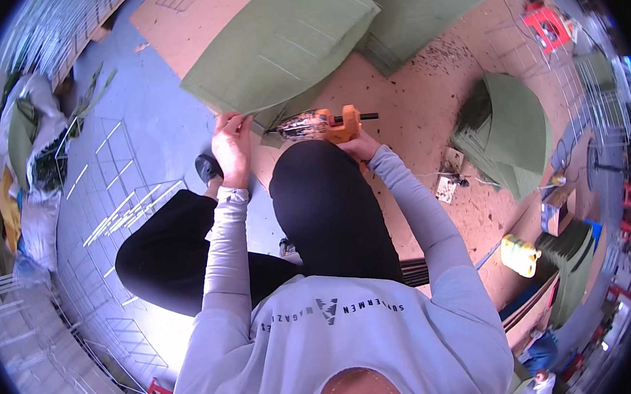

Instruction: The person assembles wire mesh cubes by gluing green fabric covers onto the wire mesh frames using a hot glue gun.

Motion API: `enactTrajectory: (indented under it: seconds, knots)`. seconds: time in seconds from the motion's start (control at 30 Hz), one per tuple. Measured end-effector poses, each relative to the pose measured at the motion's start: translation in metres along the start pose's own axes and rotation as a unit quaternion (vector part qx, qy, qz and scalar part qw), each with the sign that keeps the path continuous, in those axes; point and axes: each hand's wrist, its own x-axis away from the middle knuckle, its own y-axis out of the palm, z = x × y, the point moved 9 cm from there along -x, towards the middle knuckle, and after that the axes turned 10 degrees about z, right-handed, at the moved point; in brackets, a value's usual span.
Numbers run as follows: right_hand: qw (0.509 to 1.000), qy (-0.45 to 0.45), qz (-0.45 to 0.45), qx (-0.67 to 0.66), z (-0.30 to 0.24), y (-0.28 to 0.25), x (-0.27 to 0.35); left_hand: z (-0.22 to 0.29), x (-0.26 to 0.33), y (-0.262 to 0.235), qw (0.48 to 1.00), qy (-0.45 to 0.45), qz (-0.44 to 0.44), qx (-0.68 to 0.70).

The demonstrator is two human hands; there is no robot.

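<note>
My left hand pinches the near corner of a large olive-green fabric sheet, which lies over a board with thin pale wires showing along its surface. In my right hand is an orange hot glue gun, smeared with dark residue. A black stick protrudes from its rear end. The gun's nozzle points left, close to the sheet's near edge and a short way from my left fingers. My knee hides part of the right hand's grip.
Another green sheet lies beyond on the brown board. Green cut pieces are piled at right, near a power strip and a yellow jug. Wire frames cover the floor at left. A red stool stands far right.
</note>
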Motion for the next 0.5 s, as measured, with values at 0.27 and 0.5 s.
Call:
enactTrajectory:
  seconds: [0.27, 0.5]
  knots:
    - [1.0, -0.009, 0.023, -0.011, 0.008, -0.01, -0.002, -0.012, 0.006, 0.007, 0.999, -0.04, -0.024, -0.01]
    - [0.999, -0.028, 0.025, 0.01, 0.007, -0.014, -0.004, -0.015, 0.004, 0.006, 0.998, -0.05, -0.028, -0.008]
